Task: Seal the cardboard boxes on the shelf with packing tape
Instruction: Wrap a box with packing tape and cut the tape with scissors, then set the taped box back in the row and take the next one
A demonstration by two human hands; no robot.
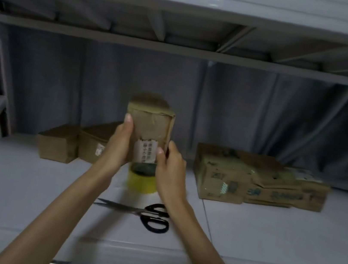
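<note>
Currently a small brown cardboard box with a white printed label (149, 131) is held upright in mid-air at the centre of the frame, above the pale grey shelf surface (265, 240). It is grasped on its left edge by the left hand (119, 144), thumb along the side, and on its lower right edge by the right hand (170, 169). A yellowish band, apparently tape, can be seen across its upper end, so this box is judged to be at least partly sealed; whether its other faces are taped cannot be told. Directly below it, partly hidden, a roll of yellow packing tape (141, 182) stands on the shelf, untouched by either hand. Nearer the lower centre, a pair of black-handled scissors (140, 214) lies flat, blades pointing to the left. At the left of the frame two plain brown cardboard boxes (73, 147) rest side by side; no tape can be made out on them, so they are judged still to be done. At the right a cluster of printed brown cardboard boxes (257, 185) sits, its flaps looking rumpled, its sealing uncertain.
</note>
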